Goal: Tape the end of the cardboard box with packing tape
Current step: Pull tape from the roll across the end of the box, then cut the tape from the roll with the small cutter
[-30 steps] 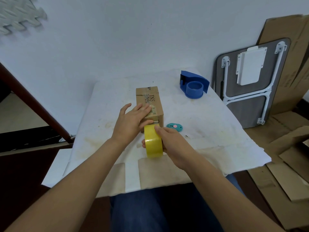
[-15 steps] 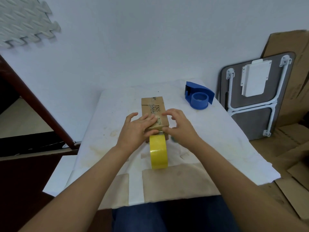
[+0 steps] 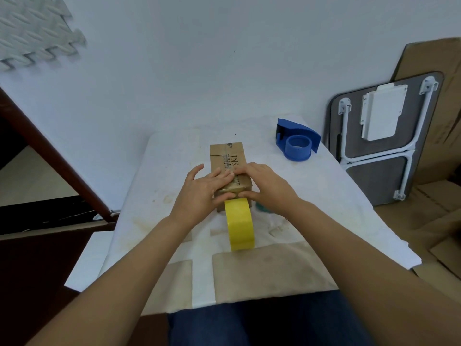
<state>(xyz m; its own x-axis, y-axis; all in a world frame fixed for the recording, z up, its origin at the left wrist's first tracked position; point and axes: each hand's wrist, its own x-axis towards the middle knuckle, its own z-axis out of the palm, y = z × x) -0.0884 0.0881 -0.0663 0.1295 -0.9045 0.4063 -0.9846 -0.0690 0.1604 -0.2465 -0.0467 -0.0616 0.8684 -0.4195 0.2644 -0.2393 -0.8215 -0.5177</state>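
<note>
Both hands, left and right, press flat with fingers spread, smoothing tape onto the box; next, the roll needs cutting free.

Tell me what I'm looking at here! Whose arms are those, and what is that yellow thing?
The picture comes from a camera worn on a person's head, looking down, so the arms are that person's own. The left hand and right hand both press flat on a small cardboard box on a table with a white cover. The yellow thing is a roll of tape, standing on its edge against the near end of the box; neither hand is gripping it. Behind, to the right, sits a blue tape holder. Something small and teal peeks out under the right hand; I can't tell what it is.
</note>
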